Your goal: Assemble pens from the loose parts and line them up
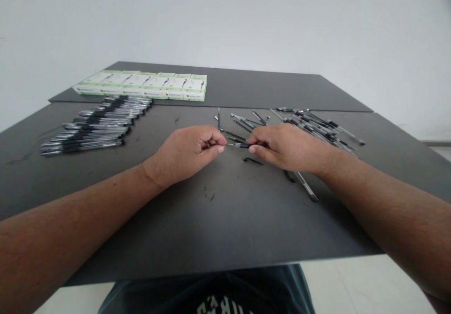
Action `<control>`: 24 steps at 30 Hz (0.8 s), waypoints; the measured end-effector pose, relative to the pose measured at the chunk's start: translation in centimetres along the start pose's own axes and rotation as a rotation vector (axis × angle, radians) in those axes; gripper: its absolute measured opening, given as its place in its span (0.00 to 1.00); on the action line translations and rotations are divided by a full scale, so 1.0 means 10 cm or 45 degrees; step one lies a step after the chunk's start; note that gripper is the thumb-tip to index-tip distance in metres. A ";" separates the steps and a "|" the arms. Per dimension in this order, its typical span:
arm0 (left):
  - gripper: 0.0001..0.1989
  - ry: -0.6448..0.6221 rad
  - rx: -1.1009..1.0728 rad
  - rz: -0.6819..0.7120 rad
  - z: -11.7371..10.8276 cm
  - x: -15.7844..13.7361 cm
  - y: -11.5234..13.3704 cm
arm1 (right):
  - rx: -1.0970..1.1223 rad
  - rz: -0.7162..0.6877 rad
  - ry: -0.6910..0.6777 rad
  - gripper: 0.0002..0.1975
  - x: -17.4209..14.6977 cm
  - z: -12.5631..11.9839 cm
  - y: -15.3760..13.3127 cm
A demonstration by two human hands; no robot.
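My right hand (280, 145) is closed around a gel pen (241, 145) with a black grip, its thin tip pointing left. My left hand (192, 150) pinches thumb and forefinger together just beyond that tip. Whatever small piece sits in the left pinch is too small to name. Below the pen lies a thin black pen clip (252, 161) on the table. Behind the hands, loose pen parts (243, 123) are scattered, and a clear pen barrel (306, 186) sticks out under the right wrist.
A row of assembled black-gripped pens (95, 123) lies on the left of the dark table (225, 229). White and green pen boxes (148, 86) stand in a line at the back left. More pens and parts (322, 128) are piled on the right.
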State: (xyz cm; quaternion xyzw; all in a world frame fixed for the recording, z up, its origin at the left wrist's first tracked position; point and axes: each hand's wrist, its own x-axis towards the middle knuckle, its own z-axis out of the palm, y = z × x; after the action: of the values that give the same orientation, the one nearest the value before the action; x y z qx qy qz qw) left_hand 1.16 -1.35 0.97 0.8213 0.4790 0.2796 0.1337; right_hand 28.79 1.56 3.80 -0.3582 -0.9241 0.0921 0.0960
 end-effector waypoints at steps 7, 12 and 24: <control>0.11 -0.055 0.033 0.017 0.01 0.00 0.01 | -0.014 -0.030 -0.059 0.11 0.01 0.01 -0.03; 0.11 -0.070 0.047 0.066 0.03 0.00 0.01 | -0.007 -0.055 -0.088 0.11 0.01 0.04 -0.06; 0.11 -0.142 0.085 0.121 0.04 -0.01 0.07 | -0.027 -0.071 -0.120 0.10 0.01 0.02 -0.22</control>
State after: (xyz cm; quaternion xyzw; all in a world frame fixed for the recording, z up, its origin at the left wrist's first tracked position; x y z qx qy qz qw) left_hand 1.80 -1.76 0.96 0.8614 0.4403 0.2234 0.1192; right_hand 27.28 -0.02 4.14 -0.3287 -0.9382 0.0961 0.0511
